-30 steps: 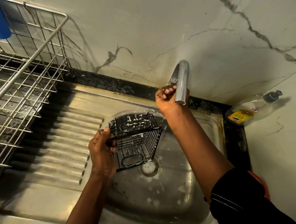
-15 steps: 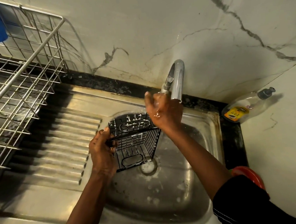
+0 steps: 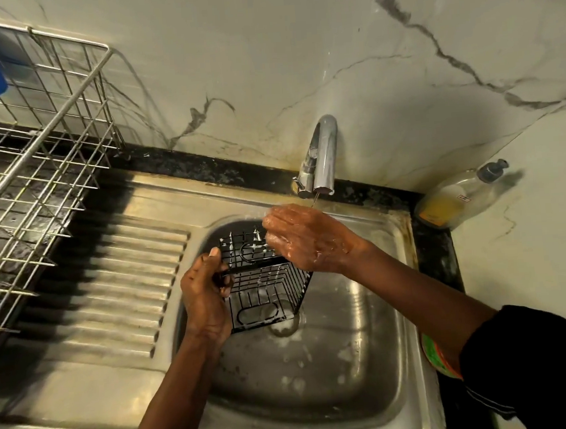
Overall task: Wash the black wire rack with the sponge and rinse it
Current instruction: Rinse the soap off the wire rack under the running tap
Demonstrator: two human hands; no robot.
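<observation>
The black wire rack [image 3: 262, 279] is held tilted inside the sink [image 3: 354, 393], just above the drain [image 3: 284, 326]. White foam is seen on its wires, thickest along the far side and near the bottom edge. Its left rim is grasped by the left hand [image 3: 203, 297], fingers curled round the wire. The right hand [image 3: 305, 239] is held flat and wet under the tap [image 3: 321, 154], fingers loosely extended and nothing gripped; a thin stream of water lands on it. Whether this hand touches the rack below cannot be told. No sponge is visible. Soaping is judged complete, since the wires are lathered. Rinsing is judged barely begun: the water is reaching the hand, not the rack, so the foam is yet to be flushed off. A soap bottle [image 3: 454, 199] lies right of the tap; a metal dish rack [image 3: 38, 184] stands to the left.
</observation>
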